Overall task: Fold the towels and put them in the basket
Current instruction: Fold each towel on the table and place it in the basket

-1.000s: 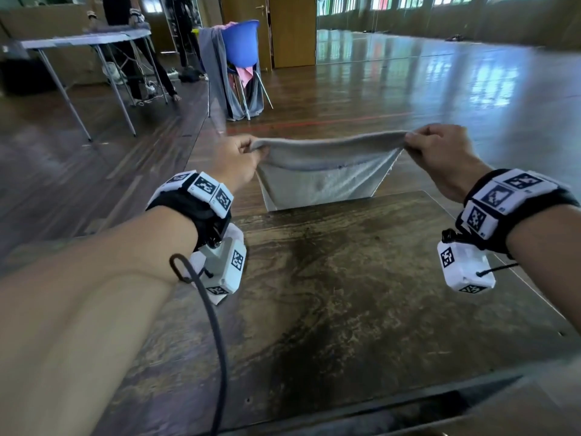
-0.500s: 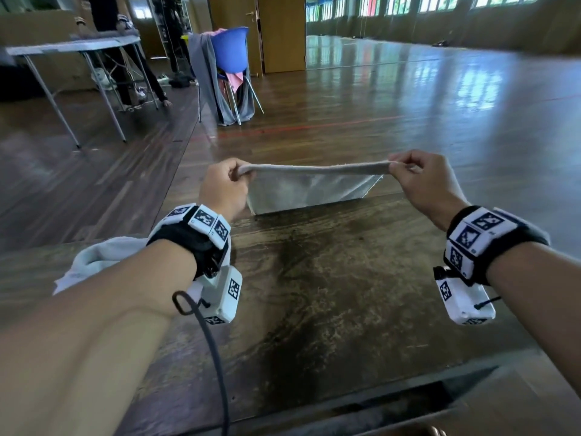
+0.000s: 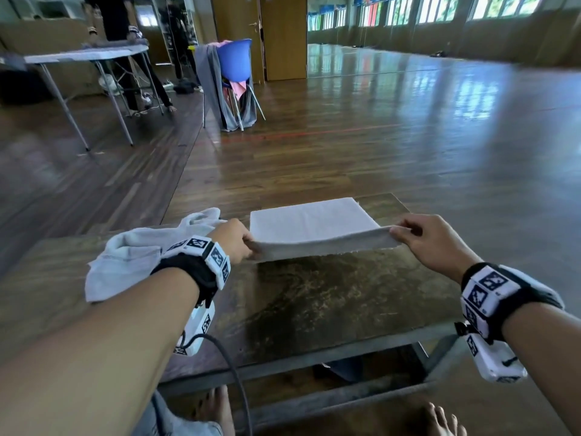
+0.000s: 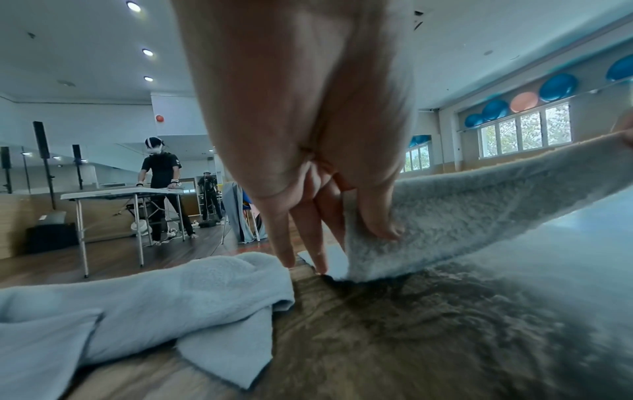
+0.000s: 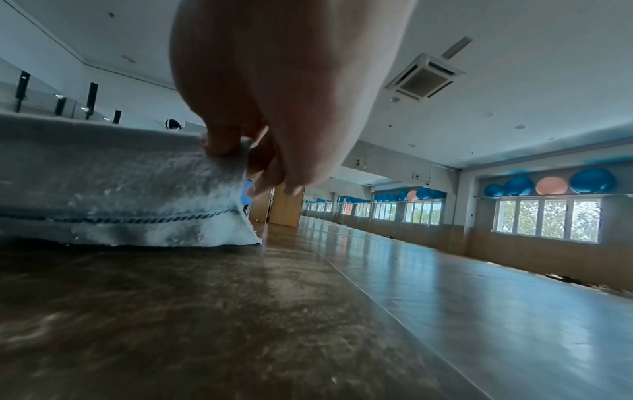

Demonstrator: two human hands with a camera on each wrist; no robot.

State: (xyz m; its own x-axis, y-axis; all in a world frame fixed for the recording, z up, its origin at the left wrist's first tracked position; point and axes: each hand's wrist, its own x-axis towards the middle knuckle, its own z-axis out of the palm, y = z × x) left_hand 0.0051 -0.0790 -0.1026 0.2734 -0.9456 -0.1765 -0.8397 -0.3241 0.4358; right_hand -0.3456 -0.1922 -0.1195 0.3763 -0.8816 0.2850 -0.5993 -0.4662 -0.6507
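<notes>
A pale grey towel [image 3: 311,225] lies spread over the far part of the dark wooden table [image 3: 330,303], its near edge lifted off the top. My left hand [image 3: 242,243] pinches the near left corner of that towel [image 4: 445,211]. My right hand [image 3: 408,234] pinches the near right corner of the same towel [image 5: 120,189], which shows a dark stitched line. A second, crumpled light towel [image 3: 141,253] lies on the table at the left, beside my left wrist; the left wrist view shows this crumpled towel [image 4: 154,297] close by. No basket is in view.
The table's right edge [image 3: 440,278] and far edge drop to the wooden floor. A blue chair [image 3: 235,67] draped with cloth stands beyond. At the back left a person stands at a folding table [image 3: 88,55]. My bare feet show under the near table edge.
Both hands have come down and toward me with the towel, which hung beyond the far table edge before and now lies over the tabletop. The crumpled towel has come into view at left.
</notes>
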